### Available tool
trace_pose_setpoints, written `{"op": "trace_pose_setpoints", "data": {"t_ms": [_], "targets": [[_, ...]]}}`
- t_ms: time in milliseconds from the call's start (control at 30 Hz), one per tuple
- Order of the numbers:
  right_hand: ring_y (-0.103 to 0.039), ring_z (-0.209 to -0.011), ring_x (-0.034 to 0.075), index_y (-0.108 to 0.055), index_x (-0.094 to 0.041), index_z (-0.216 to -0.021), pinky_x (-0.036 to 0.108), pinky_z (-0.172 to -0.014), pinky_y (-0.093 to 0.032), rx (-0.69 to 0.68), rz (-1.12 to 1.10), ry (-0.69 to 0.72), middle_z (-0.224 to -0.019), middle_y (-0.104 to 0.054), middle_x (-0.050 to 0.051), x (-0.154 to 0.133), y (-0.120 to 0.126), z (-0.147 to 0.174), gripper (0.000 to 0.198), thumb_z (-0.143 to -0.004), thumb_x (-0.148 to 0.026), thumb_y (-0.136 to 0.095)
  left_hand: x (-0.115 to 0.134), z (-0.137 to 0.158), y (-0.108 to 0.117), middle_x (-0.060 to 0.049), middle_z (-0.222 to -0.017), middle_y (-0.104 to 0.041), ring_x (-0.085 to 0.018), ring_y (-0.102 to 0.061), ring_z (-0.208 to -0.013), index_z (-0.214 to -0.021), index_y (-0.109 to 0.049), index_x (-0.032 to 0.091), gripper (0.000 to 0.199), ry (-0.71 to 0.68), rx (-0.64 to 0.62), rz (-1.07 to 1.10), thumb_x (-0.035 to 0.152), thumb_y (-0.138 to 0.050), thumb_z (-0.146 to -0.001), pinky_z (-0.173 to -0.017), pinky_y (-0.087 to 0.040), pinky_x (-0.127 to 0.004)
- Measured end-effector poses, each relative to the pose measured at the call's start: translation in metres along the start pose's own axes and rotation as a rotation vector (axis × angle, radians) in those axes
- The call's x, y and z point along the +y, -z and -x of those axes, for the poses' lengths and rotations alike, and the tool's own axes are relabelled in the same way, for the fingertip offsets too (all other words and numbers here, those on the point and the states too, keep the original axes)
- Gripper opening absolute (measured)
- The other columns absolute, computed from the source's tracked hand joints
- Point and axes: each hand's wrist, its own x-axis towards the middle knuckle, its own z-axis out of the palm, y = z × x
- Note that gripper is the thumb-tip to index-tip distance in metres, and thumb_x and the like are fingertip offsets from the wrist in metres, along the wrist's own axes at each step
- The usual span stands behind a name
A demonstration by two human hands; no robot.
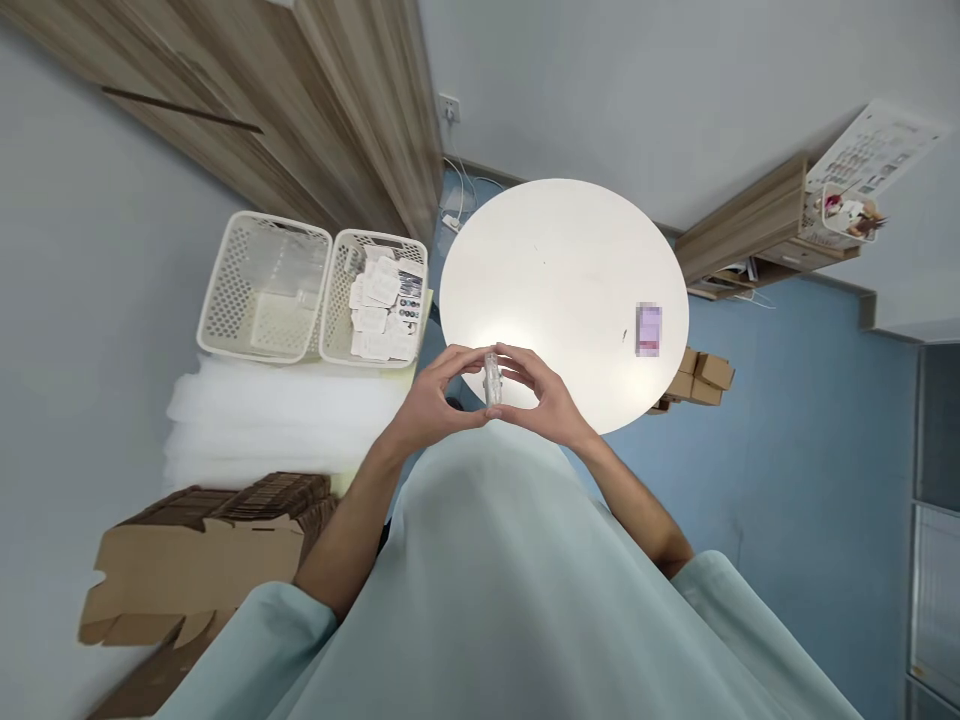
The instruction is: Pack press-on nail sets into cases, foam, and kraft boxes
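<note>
A packet (492, 381) is held at the near edge of the worktop (555, 260), left of that edge's middle. It is narrow, oblong and pale, with a glossy, seemingly crinkled, see-through surface; its contents cannot be told. The grip of the left hand (435, 402) and that of the right hand (545, 400) are both clamped on the packet, with fingertips at its far end and thumbs at its near end. Both ends are partly covered by the digits.

The worktop is white, smooth and oval in outline, and light is reflected from it. On its right part a purplish rectangular item (649, 330) is noted, pixelated beyond reading, with a small dark mark just beside it.

Left of the worktop, two white perforated plastic baskets are placed side by side: clear film is contained in the outer basket (214, 290), printed cards (379, 310) in the inner basket (335, 290). Nearer than these, soft white sheeting (277, 410) is stacked, then flattened brown cardboard (202, 565). Beyond the worktop's far left edge, cables are seen on the blue floor (787, 450). To its right, small cartons (705, 375) and a wood-grained shelf (750, 220) are found.
</note>
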Motion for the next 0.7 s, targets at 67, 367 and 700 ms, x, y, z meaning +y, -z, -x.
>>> {"op": "trace_pose_setpoints", "data": {"t_ms": [67,367,700], "targets": [[-0.056,-0.148,0.032,-0.047,-0.041,-0.164,0.053,-0.125,-0.05,0.002,-0.046,-0.024,-0.161,-0.052,0.008,0.008,0.016,0.01,0.09,-0.087,-0.062,-0.087,0.003,-0.006,-0.019,-0.008,-0.139,-0.063,-0.031,-0.063,-0.132,-0.15,-0.067,0.033,0.076,0.031,-0.029,0.019,0.049,-0.092,-0.079,-0.122,-0.051,-0.05],[-0.06,-0.145,0.032,-0.048,-0.041,-0.163,0.055,-0.124,-0.05,0.032,-0.146,-0.124,-0.161,-0.056,0.008,0.037,0.073,0.058,0.102,-0.075,-0.052,-0.098,-0.007,-0.028,-0.085,-0.009,-0.133,-0.065,-0.033,-0.068,-0.129,-0.143,-0.072,0.032,0.076,0.134,-0.076,0.201,0.044,-0.099,-0.073,-0.121,-0.053,-0.054],[-0.062,-0.142,0.029,-0.05,-0.04,-0.163,0.052,-0.117,-0.055,0.081,-0.199,-0.174,-0.149,-0.067,0.008,0.063,0.088,0.085,0.099,-0.077,-0.048,-0.097,-0.012,-0.019,-0.117,-0.007,-0.15,-0.058,-0.036,-0.063,-0.139,-0.151,-0.065,0.037,0.087,0.247,-0.123,0.191,0.049,-0.099,-0.072,-0.125,-0.049,-0.053]]}}
